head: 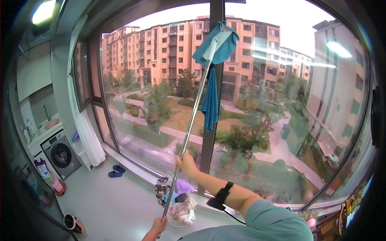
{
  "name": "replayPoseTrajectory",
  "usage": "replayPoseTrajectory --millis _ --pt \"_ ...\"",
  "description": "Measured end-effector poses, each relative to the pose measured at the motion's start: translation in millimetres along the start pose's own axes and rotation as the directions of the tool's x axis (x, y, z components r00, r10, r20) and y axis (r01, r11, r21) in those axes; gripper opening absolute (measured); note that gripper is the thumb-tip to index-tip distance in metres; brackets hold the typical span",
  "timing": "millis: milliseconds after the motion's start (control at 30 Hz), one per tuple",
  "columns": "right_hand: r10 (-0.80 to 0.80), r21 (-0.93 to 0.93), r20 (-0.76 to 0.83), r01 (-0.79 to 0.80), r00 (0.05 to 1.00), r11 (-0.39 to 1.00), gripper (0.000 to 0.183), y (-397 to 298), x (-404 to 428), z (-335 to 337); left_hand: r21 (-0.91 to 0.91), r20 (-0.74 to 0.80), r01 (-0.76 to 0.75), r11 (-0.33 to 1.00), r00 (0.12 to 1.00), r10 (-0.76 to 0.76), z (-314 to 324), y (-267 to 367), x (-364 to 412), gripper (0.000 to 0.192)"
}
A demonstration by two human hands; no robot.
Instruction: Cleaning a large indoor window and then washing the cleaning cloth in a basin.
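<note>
My right hand [185, 164] grips the middle of a shiny metal mop pole [194, 116], its fingers closed around it. Lower down, my left hand [159, 225] is closed on the same pole near its bottom end. The pole slants up to a white flat mop head [216, 42] wrapped in a blue cloth [230, 45]. This head is raised high in front of the dark vertical window frame [217, 12]; whether it touches cannot be told. A second blue cloth [210, 104] hangs down along the frame, just below the mop head.
A basin of laundry [181, 212] stands on the floor beside the pole. Dark slippers [116, 171] lie near the sill. At left are a front-loading washing machine [61, 153], a white curtain [87, 135] and an open window sash [81, 75]. A black strap device with a cable [221, 195] sits on my right arm.
</note>
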State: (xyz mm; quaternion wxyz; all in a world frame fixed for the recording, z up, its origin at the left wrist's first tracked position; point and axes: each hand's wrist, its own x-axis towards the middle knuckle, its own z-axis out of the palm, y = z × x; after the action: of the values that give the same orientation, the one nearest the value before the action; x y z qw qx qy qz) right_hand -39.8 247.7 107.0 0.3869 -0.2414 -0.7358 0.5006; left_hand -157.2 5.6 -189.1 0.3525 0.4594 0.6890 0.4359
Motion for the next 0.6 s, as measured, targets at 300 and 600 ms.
replayPoseTrajectory --millis 300,600 --pt "-0.020 0.242 0.436 -0.096 0.900 0.966 0.018 5 -73 21 -0.079 -0.188 0.189 0.979 0.962 -0.200 18 -99 -97 0.030" --pt "0.026 0.724 -0.244 0.165 0.969 0.670 0.022 -123 -55 -89 0.141 -0.305 0.430 0.892 0.876 -0.374 73 -100 -227 0.034"
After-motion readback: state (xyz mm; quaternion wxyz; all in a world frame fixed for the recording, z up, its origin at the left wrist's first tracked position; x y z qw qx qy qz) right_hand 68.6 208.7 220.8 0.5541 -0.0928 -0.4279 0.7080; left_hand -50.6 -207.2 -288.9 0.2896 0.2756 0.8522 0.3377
